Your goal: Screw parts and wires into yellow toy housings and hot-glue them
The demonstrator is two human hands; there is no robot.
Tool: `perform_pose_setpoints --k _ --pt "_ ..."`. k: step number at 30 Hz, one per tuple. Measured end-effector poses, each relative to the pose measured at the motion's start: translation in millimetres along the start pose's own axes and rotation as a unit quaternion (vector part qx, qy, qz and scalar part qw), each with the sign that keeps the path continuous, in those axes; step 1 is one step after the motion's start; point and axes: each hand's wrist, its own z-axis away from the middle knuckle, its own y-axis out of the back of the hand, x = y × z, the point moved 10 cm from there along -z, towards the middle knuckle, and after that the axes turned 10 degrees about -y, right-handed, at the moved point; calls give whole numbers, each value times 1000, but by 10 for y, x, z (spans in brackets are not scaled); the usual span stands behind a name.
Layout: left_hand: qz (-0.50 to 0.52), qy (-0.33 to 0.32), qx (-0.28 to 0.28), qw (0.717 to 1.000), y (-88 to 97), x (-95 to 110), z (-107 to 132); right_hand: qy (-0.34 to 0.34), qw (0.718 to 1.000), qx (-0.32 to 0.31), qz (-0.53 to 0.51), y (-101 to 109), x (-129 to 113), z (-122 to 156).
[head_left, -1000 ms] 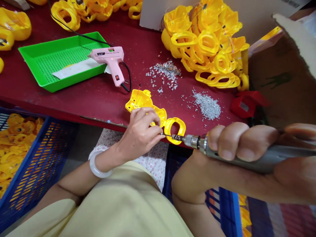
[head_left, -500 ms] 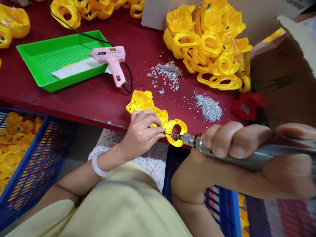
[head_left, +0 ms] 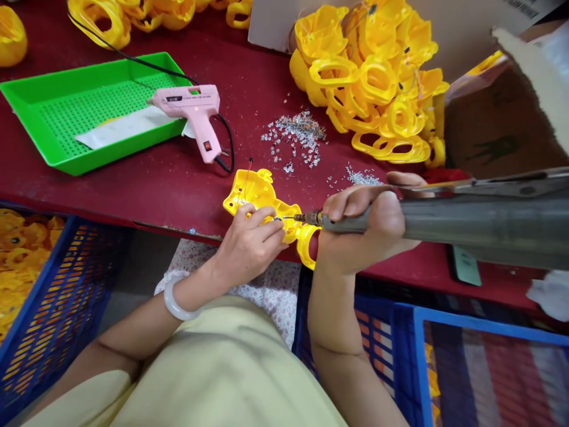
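Observation:
My left hand (head_left: 254, 240) is closed on a yellow plastic shell (head_left: 258, 188) at the front edge of the red table. The shell lies with its hollow side up, a thin red wire inside, and has a ring-shaped end. My right hand (head_left: 360, 219) is wrapped round a grey electric screwdriver (head_left: 471, 222), held nearly level from the right. Its thin bit meets the left fingertips over the shell. Something small and dark sits at those fingertips, too small to name. Two piles of small metal parts, washer-like pieces (head_left: 297, 133) and screws (head_left: 362, 177), lie beyond the hands.
A pink glue gun (head_left: 195, 107) rests against a green tray (head_left: 111, 154). Yellow shells are heaped (head_left: 377, 83) at the back right, beside a cardboard box (head_left: 498, 124). Blue crates (head_left: 75, 279) flank my lap. A phone-like object (head_left: 466, 265) lies under the screwdriver.
My right hand has swung the screwdriver up and left, so its bit now points over the shell's middle. The left hand keeps its hold. The view has shifted slightly right.

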Motion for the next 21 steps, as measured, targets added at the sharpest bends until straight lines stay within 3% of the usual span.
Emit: perform_pose_setpoints --k 12,21 --pt "-1 -1 16 1000 -5 -15 5 -30 999 -17 -3 -48 151 -24" --pt "23 6 43 999 -16 -45 51 -81 990 -112 29 -244 367 -171"
